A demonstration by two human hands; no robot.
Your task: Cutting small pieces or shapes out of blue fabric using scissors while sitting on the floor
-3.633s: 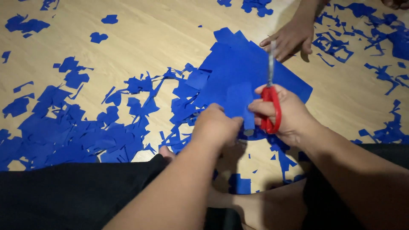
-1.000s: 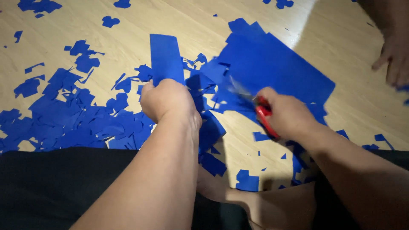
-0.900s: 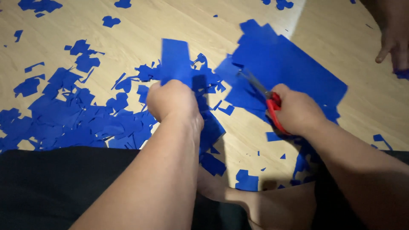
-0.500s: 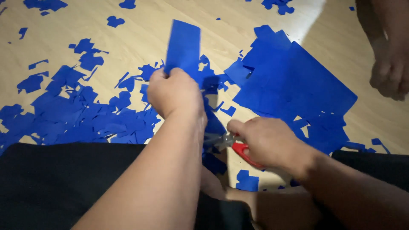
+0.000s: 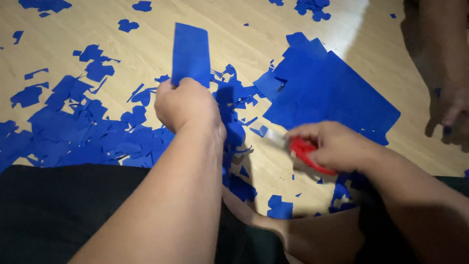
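Scraps [image 5: 78, 132] of blue paper lie scattered over the wooden floor [image 5: 244, 49], thickest at nine o'clock. Above them the left hand [image 5: 188, 105] is clamped on a blue strip [image 5: 191, 54], which stands upright out of the fist toward twelve o'clock. At four o'clock from it the right hand [image 5: 337, 146] is closed round the red handles of the scissors [image 5: 300, 149], blades pointing to nine o'clock, just above the floor. Behind, at two o'clock, lies a large blue sheet [image 5: 332, 93]. Another person's hand [image 5: 457, 105] shows at the right edge.
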